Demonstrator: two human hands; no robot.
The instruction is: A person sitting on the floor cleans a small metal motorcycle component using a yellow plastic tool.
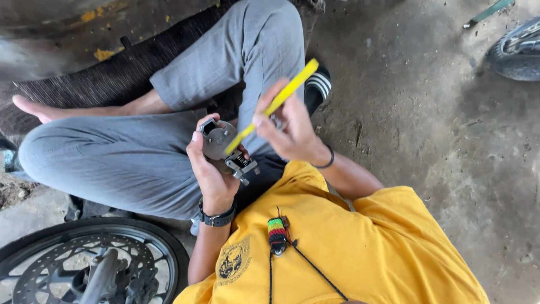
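My left hand [209, 171], with a black watch on its wrist, grips a small grey metal part [219, 139] that has a round face and a spring-like piece at its lower end. My right hand [289, 132] holds a thin yellow stick-like tool [281, 98] slanted down, and its lower tip touches the face of the metal part. Both hands are raised over my crossed legs in grey trousers [112, 157]. I am wearing a yellow shirt [349, 247].
A motorcycle wheel with a brake disc [84, 264] lies at the bottom left. Another tyre [517, 50] shows at the top right, near a thin green bar [488, 12]. A dark ribbed mat [112, 79] is under my legs on a dusty concrete floor [439, 141].
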